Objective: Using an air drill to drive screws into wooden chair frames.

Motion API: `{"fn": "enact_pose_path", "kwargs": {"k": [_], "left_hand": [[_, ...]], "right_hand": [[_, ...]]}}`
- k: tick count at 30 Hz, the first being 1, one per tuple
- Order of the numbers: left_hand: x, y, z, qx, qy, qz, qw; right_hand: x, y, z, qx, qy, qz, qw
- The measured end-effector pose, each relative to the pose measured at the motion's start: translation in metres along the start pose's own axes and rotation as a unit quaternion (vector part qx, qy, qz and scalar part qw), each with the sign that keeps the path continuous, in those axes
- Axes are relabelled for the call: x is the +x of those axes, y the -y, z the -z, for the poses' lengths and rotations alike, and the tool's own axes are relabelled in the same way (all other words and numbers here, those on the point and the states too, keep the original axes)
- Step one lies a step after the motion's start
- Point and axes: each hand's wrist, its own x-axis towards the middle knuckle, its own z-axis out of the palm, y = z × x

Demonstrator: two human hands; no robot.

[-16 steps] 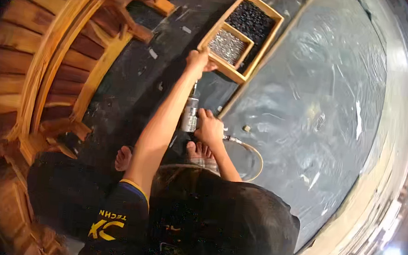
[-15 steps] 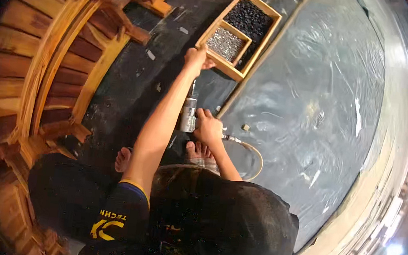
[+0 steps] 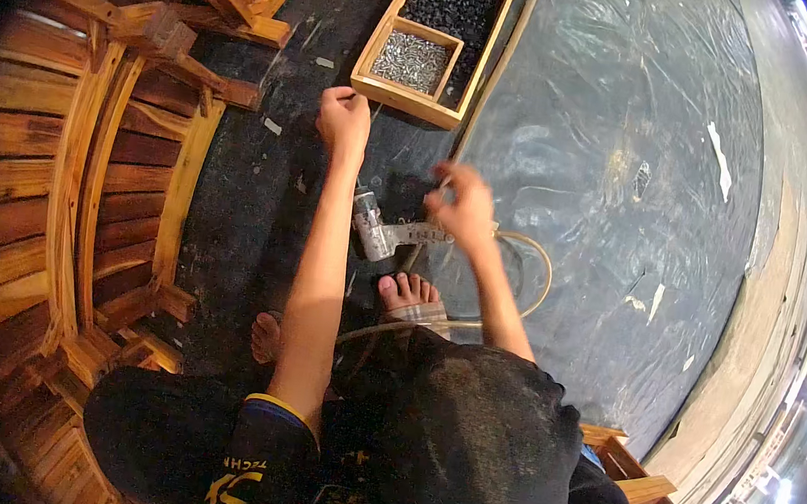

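One wooden box point(image 3: 405, 103) holds two uncounted heaps: black pieces point(image 3: 449, 8) and silver ones point(image 3: 411, 62). Just below its near left corner, the left hand's point(image 3: 343, 126) grip is bunched; whether it pinches anything, I cannot tell. Below the box is one tool point(image 3: 373, 227); the blurred right hand point(image 3: 463, 207) is by its handle, grip unclear. Dark sheeting point(image 3: 252, 185) leaves room left of the box; a strip point(image 3: 507, 55) runs near its right edge.

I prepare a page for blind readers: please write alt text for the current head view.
A person's left hand is beside the corner of a wooden box holding black pieces and silver pieces, while the blurred right hand is near a gray pistol-shaped tool and a yellowish hose. Slatted wooden furniture is at left.
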Motion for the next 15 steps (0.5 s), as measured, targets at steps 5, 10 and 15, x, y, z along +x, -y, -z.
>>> {"fn": "enact_pose_path", "kwargs": {"k": [5, 10, 15], "left_hand": [[0.001, -0.028, -0.027, 0.122, -0.073, -0.261, 0.955], [0.050, -0.044, -0.047, 0.120, 0.023, -0.443, 0.888], [0.085, -0.029, -0.056, 0.122, 0.098, -0.476, 0.865]], "right_hand": [[0.100, -0.036, 0.057, 0.047, -0.134, -0.064, 0.988], [0.156, -0.039, 0.058, -0.006, 0.004, -0.083, 0.997], [0.164, -0.037, 0.042, 0.010, 0.063, -0.167, 0.984]]}}
